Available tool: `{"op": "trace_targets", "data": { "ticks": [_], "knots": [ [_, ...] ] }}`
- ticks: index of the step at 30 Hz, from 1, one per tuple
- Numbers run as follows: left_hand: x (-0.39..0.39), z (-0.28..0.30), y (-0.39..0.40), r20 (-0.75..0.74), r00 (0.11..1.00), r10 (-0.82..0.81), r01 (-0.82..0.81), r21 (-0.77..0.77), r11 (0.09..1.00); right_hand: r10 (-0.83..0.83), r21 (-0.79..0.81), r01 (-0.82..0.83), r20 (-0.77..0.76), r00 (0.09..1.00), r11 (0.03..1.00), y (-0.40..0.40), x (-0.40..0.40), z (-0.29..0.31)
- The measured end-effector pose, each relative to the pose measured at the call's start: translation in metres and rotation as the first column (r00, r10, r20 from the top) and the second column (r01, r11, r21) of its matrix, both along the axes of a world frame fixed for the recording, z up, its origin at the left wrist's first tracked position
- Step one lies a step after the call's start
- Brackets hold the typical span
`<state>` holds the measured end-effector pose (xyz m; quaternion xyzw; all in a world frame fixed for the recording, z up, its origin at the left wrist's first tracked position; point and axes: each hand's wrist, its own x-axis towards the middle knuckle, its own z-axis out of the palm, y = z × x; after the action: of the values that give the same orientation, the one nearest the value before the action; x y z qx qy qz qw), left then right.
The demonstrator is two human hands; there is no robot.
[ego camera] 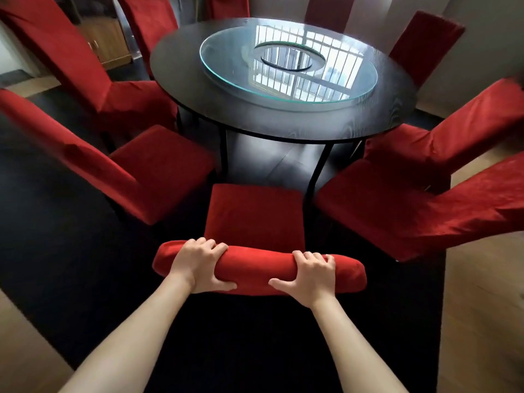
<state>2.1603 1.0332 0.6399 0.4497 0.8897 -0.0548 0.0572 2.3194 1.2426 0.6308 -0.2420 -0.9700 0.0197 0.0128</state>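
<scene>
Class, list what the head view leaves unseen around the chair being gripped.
- Chair legs: head view, hidden beneath seat and backrest.
- Palms of left hand and right hand: pressed against backrest.
- Far chairs: tops cut off by top edge.
- Table under glass: masked by window reflection.

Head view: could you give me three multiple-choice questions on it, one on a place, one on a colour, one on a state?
1. Where does the glass disc lie? A on the floor; B on the table; C on a seat.
2. What colour is the cover of the chair nearest the camera? A red; B blue; C white.
3. How do the left hand and right hand meet that chair's back? A flat beside it; B curled round its top; C apart from it.
Answers: 1 B, the disc sits mid-top on the dark round table. 2 A, its cloth is red. 3 B, fingers lie over the top and thumbs press the near side.
</scene>
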Motion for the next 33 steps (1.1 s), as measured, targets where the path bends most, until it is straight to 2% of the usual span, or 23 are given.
{"op": "trace_targets", "data": {
  "ticks": [11, 21, 26, 33],
  "knots": [
    [-0.044, -0.004, 0.005, -0.019, 1.0, -0.024, 0.023, -0.054, 0.998, 0.0, 0.055, 0.008, -0.133, 0.991, 0.998, 0.0, -0.036, -0.008],
    [-0.074, 0.0, 0.025, 0.022, 0.999, 0.026, -0.023, -0.114, 0.993, 0.015, -0.005, -0.015, -0.028, 0.999, 1.0, 0.025, -0.069, -0.008],
    [-0.083, 0.006, 0.034, 0.069, 0.992, 0.104, -0.091, -0.167, 0.982, 0.03, 0.004, -0.03, 0.014, 0.999, 1.0, 0.033, -0.083, -0.008],
    [-0.085, 0.007, 0.036, 0.091, 0.977, 0.19, -0.174, -0.168, 0.97, 0.027, -0.006, -0.027, -0.005, 1.0, 1.0, 0.036, -0.09, -0.011]
  ]
}}
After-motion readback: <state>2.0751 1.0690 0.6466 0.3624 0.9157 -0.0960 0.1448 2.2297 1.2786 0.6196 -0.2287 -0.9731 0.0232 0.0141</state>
